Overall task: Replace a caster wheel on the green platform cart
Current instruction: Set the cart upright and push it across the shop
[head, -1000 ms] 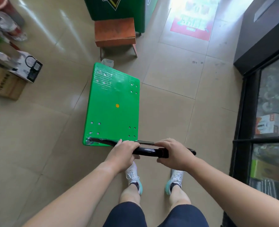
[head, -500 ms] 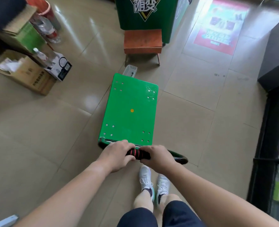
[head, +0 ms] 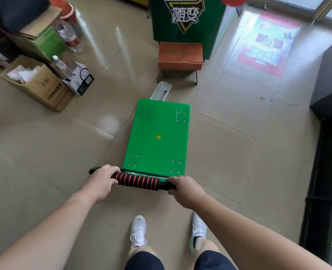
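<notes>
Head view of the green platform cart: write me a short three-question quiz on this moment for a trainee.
1. True or false: the left hand and the right hand both grip the handle of the green platform cart.
2. What lies on the floor just past the cart's far edge? A) white basket B) spare caster wheel C) toolbox
3. Fill in: the handle's black foam grip has ___ rings.
Key: 1 true; 2 A; 3 red.
</notes>
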Available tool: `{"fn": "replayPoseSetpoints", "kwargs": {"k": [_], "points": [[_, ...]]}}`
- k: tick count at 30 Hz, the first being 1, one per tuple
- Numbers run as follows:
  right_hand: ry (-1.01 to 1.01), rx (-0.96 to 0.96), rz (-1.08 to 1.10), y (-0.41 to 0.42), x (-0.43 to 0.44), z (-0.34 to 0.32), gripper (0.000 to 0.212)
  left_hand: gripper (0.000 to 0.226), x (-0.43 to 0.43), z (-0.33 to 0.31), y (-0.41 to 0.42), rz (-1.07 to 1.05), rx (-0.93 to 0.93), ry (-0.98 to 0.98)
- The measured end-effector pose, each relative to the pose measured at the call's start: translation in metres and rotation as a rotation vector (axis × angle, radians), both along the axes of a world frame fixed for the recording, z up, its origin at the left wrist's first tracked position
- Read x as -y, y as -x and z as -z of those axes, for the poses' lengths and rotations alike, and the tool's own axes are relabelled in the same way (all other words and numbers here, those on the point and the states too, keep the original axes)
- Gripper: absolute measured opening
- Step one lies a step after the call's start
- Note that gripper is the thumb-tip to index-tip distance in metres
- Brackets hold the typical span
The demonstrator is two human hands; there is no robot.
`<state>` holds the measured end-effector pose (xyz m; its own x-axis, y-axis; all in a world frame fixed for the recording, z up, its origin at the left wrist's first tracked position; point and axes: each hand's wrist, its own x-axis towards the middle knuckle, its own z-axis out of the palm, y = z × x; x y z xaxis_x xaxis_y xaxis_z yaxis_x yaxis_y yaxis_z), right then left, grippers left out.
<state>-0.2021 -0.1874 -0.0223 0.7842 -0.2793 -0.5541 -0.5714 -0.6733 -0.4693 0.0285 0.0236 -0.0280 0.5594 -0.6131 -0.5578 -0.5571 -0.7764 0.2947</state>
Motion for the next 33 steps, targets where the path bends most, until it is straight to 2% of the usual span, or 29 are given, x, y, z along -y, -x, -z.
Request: {"fn": "replayPoseSetpoints", "kwargs": {"k": [4,8,13,19,29,31,33], "points": [[0.058,-0.097,-0.027,-0.027,-0.033,0.005,0.033,0.027,-0.031,0.009,-0.023,0.056,-0.064,0.09],[0.06,-0.15,0.049,-0.023,-0.05,0.01,0.029,0.039,-0.051,0.019,-0.036,0.115,-0.121,0.161],[0.025,-0.164,0.161,-0.016,-0.064,0.011,0.025,0.042,-0.064,0.032,-0.029,0.226,-0.048,0.097],[0.004,-0.207,0.234,0.008,-0.085,0.007,0.025,0.043,-0.073,0.03,-0.004,0.247,-0.053,0.075],[0.003,-0.272,0.353,0.072,-0.084,-0.005,0.031,0.041,-0.038,0.024,0.047,0.352,-0.077,0.057],[0.011,-0.267,0.384,0.086,-0.082,-0.007,0.027,0.04,-0.031,0.021,0.061,0.377,-0.065,0.042],[0.006,-0.229,0.428,0.096,-0.08,-0.007,0.034,0.04,-0.025,0.018,0.072,0.397,-0.046,0.017]]}}
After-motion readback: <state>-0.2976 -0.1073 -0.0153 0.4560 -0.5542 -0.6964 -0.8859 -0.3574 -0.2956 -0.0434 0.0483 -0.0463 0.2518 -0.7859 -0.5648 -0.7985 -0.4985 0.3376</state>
